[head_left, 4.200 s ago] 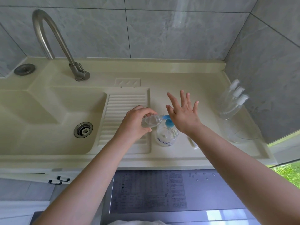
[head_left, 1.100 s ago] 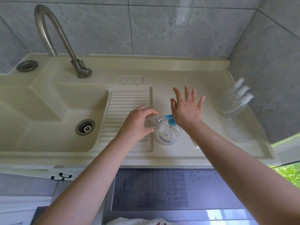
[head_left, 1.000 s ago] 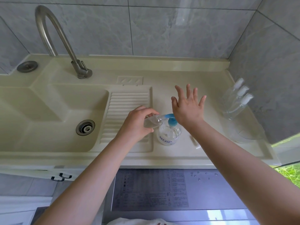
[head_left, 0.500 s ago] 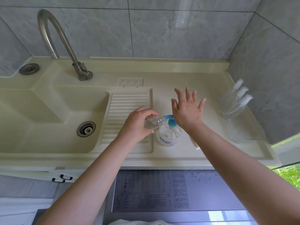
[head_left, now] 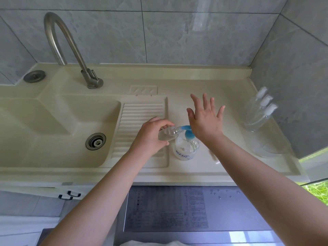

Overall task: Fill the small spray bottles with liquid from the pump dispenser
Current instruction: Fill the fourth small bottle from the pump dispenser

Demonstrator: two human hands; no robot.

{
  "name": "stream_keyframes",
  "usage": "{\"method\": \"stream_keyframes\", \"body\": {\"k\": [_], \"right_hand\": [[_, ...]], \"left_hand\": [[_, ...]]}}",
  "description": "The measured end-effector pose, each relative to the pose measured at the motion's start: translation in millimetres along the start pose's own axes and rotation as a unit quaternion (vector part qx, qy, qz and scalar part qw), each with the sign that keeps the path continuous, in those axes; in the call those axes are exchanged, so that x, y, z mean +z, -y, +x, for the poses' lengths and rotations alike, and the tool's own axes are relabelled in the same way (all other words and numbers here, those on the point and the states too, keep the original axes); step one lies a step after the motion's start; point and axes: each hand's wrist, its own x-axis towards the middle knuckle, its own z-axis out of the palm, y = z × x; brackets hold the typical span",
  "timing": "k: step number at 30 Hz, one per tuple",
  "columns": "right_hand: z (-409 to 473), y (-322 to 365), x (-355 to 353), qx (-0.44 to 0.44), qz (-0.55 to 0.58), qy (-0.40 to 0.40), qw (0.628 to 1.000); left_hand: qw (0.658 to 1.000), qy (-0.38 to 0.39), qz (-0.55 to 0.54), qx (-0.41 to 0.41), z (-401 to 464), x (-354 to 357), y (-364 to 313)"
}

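**Small bottle held at pump spout, centre frame**

Left hand (head_left: 150,137) grips a small clear spray bottle (head_left: 166,134), tilted nearly flat, its open neck up against the blue spout of the pump dispenser (head_left: 186,147). Dispenser stands on the cream surface (head_left: 195,82) just right of the ribbed drainboard (head_left: 142,125), centre of frame. Right hand (head_left: 205,121) is spread, fingers straight & apart, heel of palm over the pump head; probably pressing it, but contact is hidden by the hand. Three more spray bottles w/ white caps (head_left: 260,107) lean in a clear holder at far right, well apart from the hands. Sink basin (head_left: 53,125) w/ drain at left, curved tap (head_left: 67,48) in upper left.
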Motion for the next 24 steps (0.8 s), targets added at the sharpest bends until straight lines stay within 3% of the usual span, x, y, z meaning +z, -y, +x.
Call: {"method": "stream_keyframes", "body": {"k": [16, 24], "right_hand": [[0, -3, 0, 0.014, 0.042, 0.021, 0.999], [-1, 2, 10, -0.023, -0.001, 0.000, 1.000]], "left_hand": [[1.000, -0.002, 0.003, 0.000, 0, 2, -1], [1.000, 0.001, -0.007, 0.001, 1, 4, 1]]}}
